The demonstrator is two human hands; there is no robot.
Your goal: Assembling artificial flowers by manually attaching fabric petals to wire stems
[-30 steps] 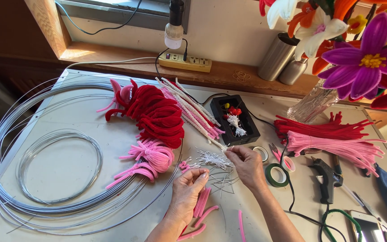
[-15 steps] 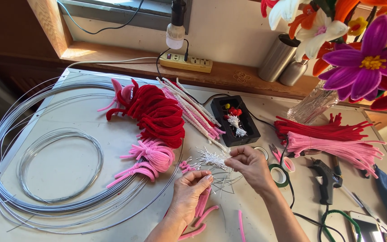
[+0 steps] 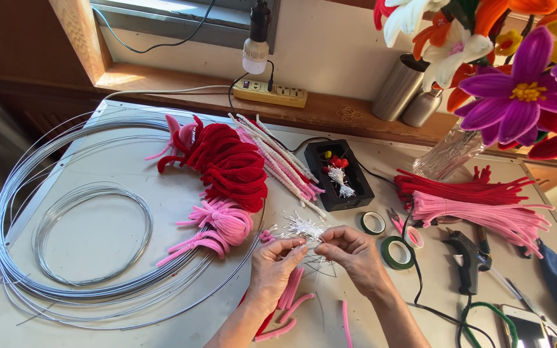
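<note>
My left hand (image 3: 273, 268) and my right hand (image 3: 351, 252) meet at the fingertips near the table's front middle. Together they pinch a small bunch of thin white flower stamens (image 3: 302, 227), whose tips fan out just above my fingers. Loose pink pipe-cleaner pieces (image 3: 289, 298) lie under and in front of my left hand. Folded pink pipe-cleaner petals (image 3: 225, 220) and a larger heap of red ones (image 3: 227, 169) sit to the left of my hands.
Large coils of grey wire (image 3: 78, 212) fill the left of the table. A black tray of stamens (image 3: 340, 175), green tape rolls (image 3: 397, 251), small scissors (image 3: 396, 221), a black glue gun (image 3: 467, 255), red and pink pipe-cleaner bundles (image 3: 478, 205) and a vase of fabric flowers (image 3: 517, 77) lie right.
Both hands have shifted slightly and drawn together on the white stamen bunch, with the left fingers now up against the right fingertips.
</note>
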